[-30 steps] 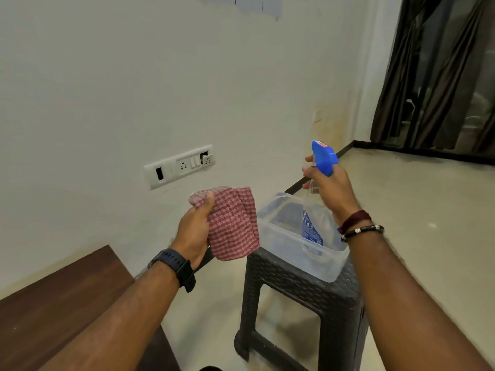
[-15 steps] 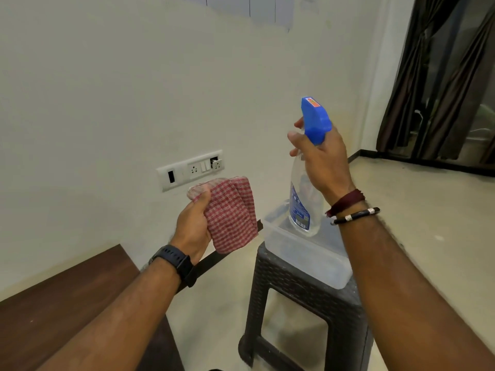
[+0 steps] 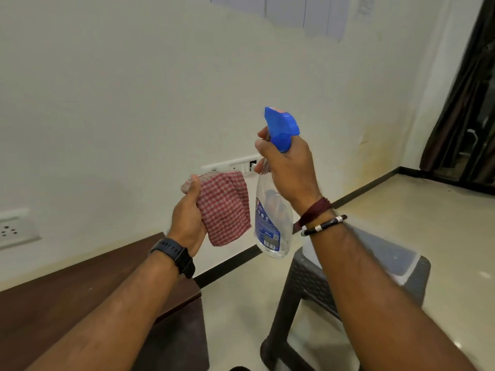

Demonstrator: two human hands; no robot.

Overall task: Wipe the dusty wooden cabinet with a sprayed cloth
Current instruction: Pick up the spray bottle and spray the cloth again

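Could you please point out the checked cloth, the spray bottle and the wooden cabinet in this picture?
checked cloth (image 3: 225,210): head view, middle of the hanging red-and-white fabric.
spray bottle (image 3: 270,223): head view, on the clear body by the blue label.
wooden cabinet (image 3: 67,298): head view, bare brown top surface.

We stood facing a cream wall (image 3: 134,103), yellowed with stains toward the corner; a white switch plate (image 3: 230,165) sat on it, and another socket plate (image 3: 13,228) lay at the far left; pale paper sheets (image 3: 294,12) hung high up; a dark skirting board (image 3: 361,190) ran along the glossy beige floor (image 3: 442,223); dark curtains (image 3: 466,103) hung at the right; a dark woven-look stool (image 3: 302,285) stood on the floor.
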